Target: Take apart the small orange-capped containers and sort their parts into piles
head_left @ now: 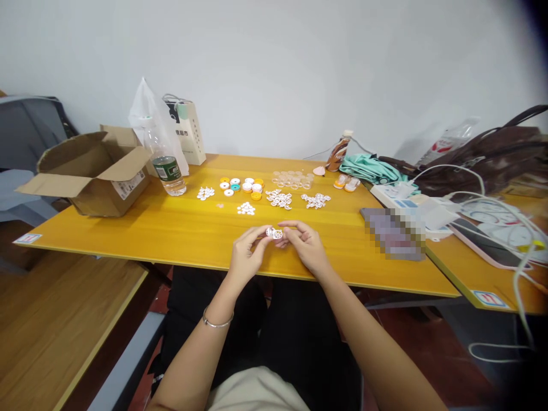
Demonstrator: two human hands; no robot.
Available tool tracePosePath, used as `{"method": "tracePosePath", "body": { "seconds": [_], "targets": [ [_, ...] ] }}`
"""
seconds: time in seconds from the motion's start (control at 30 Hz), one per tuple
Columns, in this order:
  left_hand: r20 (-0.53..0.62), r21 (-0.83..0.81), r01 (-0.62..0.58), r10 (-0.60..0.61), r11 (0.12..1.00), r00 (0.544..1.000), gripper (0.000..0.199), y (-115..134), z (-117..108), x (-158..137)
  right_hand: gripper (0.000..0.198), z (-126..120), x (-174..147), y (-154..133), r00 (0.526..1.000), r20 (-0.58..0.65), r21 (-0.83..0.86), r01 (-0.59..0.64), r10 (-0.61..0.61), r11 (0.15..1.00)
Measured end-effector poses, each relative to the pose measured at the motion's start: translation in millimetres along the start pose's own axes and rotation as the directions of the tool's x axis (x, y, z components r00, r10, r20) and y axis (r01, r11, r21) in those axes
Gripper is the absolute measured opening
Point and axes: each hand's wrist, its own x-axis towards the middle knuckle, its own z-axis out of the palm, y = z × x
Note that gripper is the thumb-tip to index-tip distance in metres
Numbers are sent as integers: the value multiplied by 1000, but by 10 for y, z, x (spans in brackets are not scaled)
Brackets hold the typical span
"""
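Near the table's front edge, my left hand (248, 249) and my right hand (307, 246) meet around a small white openwork plastic part (278, 234). Thumb and fingers of each hand are pinched on it from opposite sides. Whether it is one piece or two joined ones is too small to tell. Beyond the hands lie a pile of small white pieces (246, 209) and two heaps of white openwork parts (279, 199), (315, 201). Round white, orange and teal caps (235, 186) sit farther back, beside rows of clear round cups (293, 180).
At left stand an open cardboard box (103, 185) and a water bottle (168, 171). Another small white pile (205, 193) is near the bottle. A brown drink bottle (338, 153), teal cloth (368, 166), phone (391, 233) and power strip with cables (411, 208) are at right.
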Motion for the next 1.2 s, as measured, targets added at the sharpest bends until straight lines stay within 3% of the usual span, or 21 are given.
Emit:
{"method": "tracePosePath", "body": {
  "seconds": [0.17, 0.27, 0.4, 0.6, 0.87, 0.97, 1.07, 1.2],
  "targets": [
    [16, -108, 106, -104, 989, 994, 24, -40, -13, 24, 37, 52, -52, -11, 972, 110, -189, 227, -209, 955],
    [0, -132, 139, -140, 981, 990, 23, -49, -8, 25, 24, 64, -62, 2, 954, 106, -315, 301, -282, 900],
    [16, -193, 181, -181, 964, 983, 23, -34, -8, 29, 14, 61, -68, 13, 935, 75, -442, 343, -347, 829],
    [34, -290, 258, -259, 922, 965, 26, -28, -19, 38, 10, 67, -99, 14, 907, 125, -493, 408, -401, 768],
    [60, -269, 237, -230, 933, 971, 24, -5, -6, 28, 8, 44, -87, 18, 924, 125, -476, 377, -362, 795],
    [-12, -246, 230, -240, 942, 971, 24, -17, -28, 38, 11, -1, -73, 28, 942, 36, -419, 317, -333, 851],
    [-94, -277, 246, -281, 929, 955, 28, -44, -58, 51, 16, -81, -37, 55, 941, -160, -290, 245, -299, 925],
    [-57, -273, 259, -284, 927, 957, 27, -61, -61, 55, 20, -233, 101, 101, 927, -288, -211, 183, -240, 960]
  ]
}}
